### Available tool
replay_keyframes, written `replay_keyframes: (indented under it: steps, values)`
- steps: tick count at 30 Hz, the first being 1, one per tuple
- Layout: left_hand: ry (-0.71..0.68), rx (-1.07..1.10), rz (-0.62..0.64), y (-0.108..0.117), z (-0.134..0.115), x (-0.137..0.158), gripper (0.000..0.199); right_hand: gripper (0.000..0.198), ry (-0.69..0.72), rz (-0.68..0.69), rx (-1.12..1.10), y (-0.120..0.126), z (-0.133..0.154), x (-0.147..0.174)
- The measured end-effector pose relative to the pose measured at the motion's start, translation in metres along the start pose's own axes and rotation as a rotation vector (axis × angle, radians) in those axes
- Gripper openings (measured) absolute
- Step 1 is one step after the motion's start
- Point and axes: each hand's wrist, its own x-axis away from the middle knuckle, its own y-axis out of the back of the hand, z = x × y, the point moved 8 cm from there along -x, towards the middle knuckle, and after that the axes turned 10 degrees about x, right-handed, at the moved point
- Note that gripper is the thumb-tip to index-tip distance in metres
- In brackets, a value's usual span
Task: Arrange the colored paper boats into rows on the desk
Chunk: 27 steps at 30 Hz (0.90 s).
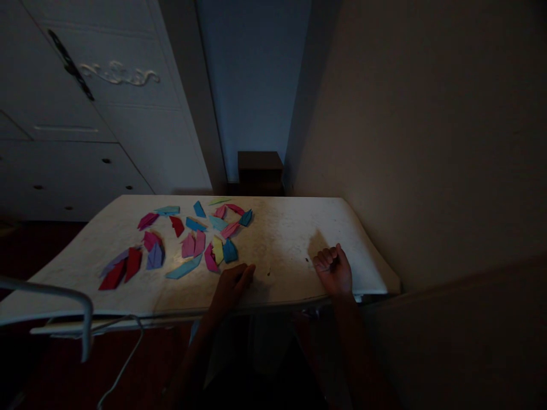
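Note:
My left hand (233,282) rests as a loose fist at the table's near edge, with nothing showing in it. Just beyond it lie a dark blue folded paper piece (229,250), a yellow one (217,249) and a magenta one (211,258). Farther right, my right hand (334,270) is curled into a fist with its fingers turned up, and no object shows in it. A tiny dark speck (306,260) is beside that hand. Several more folded papers, such as a red one (133,263) and a light blue one (184,266), are spread over the table's left half.
The white table (286,228) has a worn, stained top. A wall (427,142) runs along its right side. White cabinets (106,125) stand at the left, and a small brown cabinet (260,160) behind. A grey metal bar (51,289) and a white cable (128,359) are at the near left.

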Motion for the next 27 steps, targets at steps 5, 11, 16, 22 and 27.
replay_keyframes:
  steps: [5, 11, 16, 22, 27]
  values:
    - [0.001, 0.006, -0.005, 0.0, 0.0, 0.0, 0.047, 0.035, 0.048, -0.048, 0.11, 0.002, -0.001, -0.002]
    - [-0.003, -0.019, -0.028, 0.001, 0.002, 0.0, 0.045, 0.039, 0.26, 0.0, 0.686, -0.015, -0.002, 0.013]
    - [0.012, -0.052, -0.046, -0.003, 0.005, 0.003, 0.035, 0.038, 0.406, 0.268, 1.179, -0.044, -0.01, 0.033]
    - [0.201, 0.306, 0.084, -0.026, 0.004, 0.01, 0.034, 0.015, 0.976, 0.82, 1.32, -0.115, -0.013, 0.085]
    - [0.352, 0.543, 0.189, -0.034, 0.004, 0.016, 0.04, 0.013, 1.152, 1.05, 1.3, -0.144, -0.022, 0.114]
